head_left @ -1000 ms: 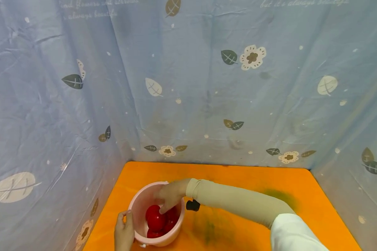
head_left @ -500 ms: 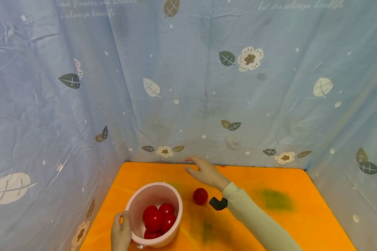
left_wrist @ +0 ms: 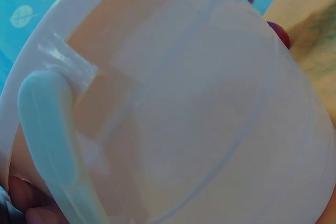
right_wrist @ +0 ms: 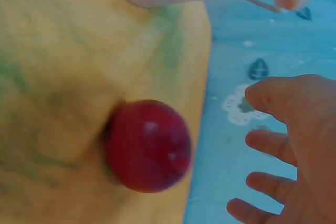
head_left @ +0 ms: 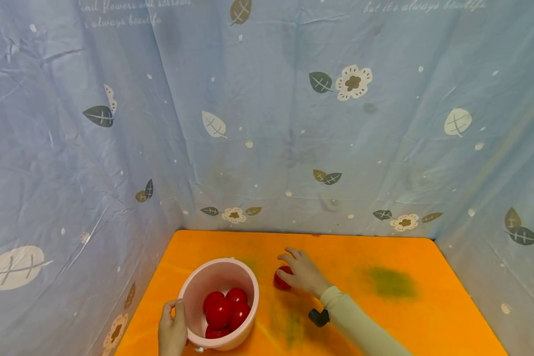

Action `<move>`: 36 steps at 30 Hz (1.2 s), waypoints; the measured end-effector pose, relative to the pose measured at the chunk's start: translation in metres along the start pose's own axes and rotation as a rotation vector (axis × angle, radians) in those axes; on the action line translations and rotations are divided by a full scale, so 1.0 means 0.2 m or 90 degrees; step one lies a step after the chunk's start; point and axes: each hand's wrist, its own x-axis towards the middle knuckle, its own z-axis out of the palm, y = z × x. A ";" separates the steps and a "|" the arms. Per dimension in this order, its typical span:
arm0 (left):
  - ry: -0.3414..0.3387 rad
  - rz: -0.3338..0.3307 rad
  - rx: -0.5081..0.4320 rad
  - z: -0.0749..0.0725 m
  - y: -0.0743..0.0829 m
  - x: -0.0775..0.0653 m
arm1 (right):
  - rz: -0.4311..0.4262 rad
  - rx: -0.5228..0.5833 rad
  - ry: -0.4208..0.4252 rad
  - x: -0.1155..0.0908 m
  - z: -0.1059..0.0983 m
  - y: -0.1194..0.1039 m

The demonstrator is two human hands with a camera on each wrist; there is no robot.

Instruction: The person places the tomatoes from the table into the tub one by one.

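My left hand (head_left: 172,326) grips the rim of a pink bucket (head_left: 200,289) at its left side, thumb inside. Several shiny red, round, apple-like things (head_left: 218,314) lie heaped in the bucket. Another apple-like thing (right_wrist: 149,148) sits on the orange surface to the right of the bucket. My right hand (head_left: 307,274) hovers over it with fingers spread and overlaps part of it in the head view; the right wrist view shows a gap between them. In the left wrist view, the bucket wall and its pale handle (left_wrist: 47,129) fill most of the picture.
The orange tabletop (head_left: 360,257) has blurry green patches (head_left: 389,282). Blue curtains (head_left: 267,99) with leaf and flower prints rise around the back and both sides. A small black object (head_left: 319,317) shows at my right wrist.
My right hand has come out of the bucket, swung right past the loose apple-like thing, then lowered back over it. My left hand stays on the rim.
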 end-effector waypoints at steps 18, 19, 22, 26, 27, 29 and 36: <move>0.008 -0.003 -0.014 0.02 0.01 0.00 | 0.060 -0.018 -0.023 -0.05 0.25 0.04; 0.004 -0.008 -0.018 0.02 0.01 0.00 | 0.060 -0.018 -0.021 -0.05 0.26 0.04; -0.003 -0.008 -0.013 0.03 0.01 0.00 | 0.058 -0.026 -0.014 -0.03 0.28 0.06; -0.005 -0.010 -0.013 0.03 0.01 0.00 | 0.048 -0.024 0.007 -0.02 0.32 0.10; -0.005 -0.012 -0.013 0.03 0.02 0.00 | 0.046 -0.019 0.012 -0.02 0.32 0.11; -0.002 -0.011 -0.014 0.03 0.02 0.00 | 0.044 -0.003 0.020 -0.01 0.33 0.13; 0.008 -0.002 -0.008 0.02 0.02 0.00 | 0.043 0.095 0.047 0.04 0.21 0.13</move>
